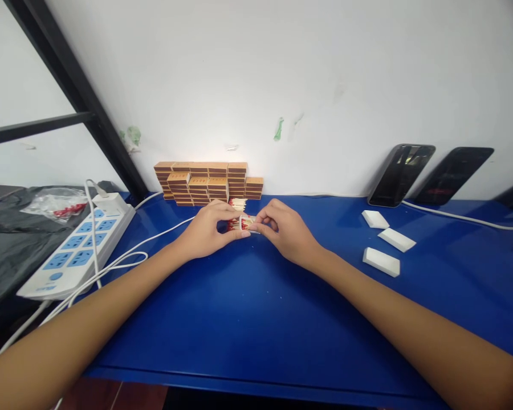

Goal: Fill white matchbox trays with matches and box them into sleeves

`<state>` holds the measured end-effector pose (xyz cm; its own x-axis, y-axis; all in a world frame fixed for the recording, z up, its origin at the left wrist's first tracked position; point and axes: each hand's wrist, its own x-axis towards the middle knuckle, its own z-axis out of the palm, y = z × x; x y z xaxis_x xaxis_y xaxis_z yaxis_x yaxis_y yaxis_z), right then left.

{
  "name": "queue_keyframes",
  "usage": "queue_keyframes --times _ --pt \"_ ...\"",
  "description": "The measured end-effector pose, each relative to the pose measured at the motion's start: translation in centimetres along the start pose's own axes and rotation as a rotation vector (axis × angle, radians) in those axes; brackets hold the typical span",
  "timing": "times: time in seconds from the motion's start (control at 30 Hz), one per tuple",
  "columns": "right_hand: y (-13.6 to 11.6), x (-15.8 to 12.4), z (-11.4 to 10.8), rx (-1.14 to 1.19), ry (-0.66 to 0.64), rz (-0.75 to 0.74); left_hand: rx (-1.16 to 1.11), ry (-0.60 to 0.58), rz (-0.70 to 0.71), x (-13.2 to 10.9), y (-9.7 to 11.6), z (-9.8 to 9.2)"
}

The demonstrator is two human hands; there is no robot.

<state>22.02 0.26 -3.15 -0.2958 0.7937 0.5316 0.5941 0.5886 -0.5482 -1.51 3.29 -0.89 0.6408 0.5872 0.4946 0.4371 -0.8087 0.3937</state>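
Over the middle of the table, a small white matchbox tray (pixel 252 218) holds red-tipped matches (pixel 245 224). My left hand (pixel 209 229) grips the tray from the left, thumb along the near side and fingers along the far side. At its right end, my right hand (pixel 284 230) has thumb and fingers pinched on the tray; whether they also hold matches is hidden. More loose matches (pixel 238 203) lie just behind, partly covered by my left fingers. Behind both hands, brown and orange matchboxes (pixel 208 182) are stacked in rows against the wall.
Three white trays (pixel 381 262) lie on the blue table (pixel 248 319) at the right. Two dark phones (pixel 402 173) lean on the wall, with a white cable (pixel 465 221) nearby. A white power strip (pixel 79 245) with loose cords and a dark bag (pixel 8 245) occupy the left.
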Motion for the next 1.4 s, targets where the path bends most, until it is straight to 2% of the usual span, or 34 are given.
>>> queue_keyframes --times 0.2,0.43,0.63,1.0,1.23,1.4 --pt "-0.3 0.0 -0.4 0.032 -0.024 -0.027 -0.021 0.015 -0.026 0.0 0.1 -0.1" --pt "-0.5 0.2 -1.0 0.044 0.058 -0.042 -0.065 0.059 -0.087 0.0 0.1 0.0" --pt "-0.4 0.1 -1.2 0.068 0.056 -0.038 -0.053 0.103 -0.118 0.1 -0.2 -0.1" --pt "-1.0 0.0 -1.0 0.132 -0.06 0.047 -0.025 0.055 -0.046 0.0 0.1 -0.2" --pt "-1.1 0.0 -0.9 0.124 0.016 0.052 -0.031 0.015 -0.029 0.0 0.5 0.0" --pt "-0.8 0.0 -0.9 0.123 -0.048 0.021 -0.033 -0.003 0.001 0.0 0.4 0.1"
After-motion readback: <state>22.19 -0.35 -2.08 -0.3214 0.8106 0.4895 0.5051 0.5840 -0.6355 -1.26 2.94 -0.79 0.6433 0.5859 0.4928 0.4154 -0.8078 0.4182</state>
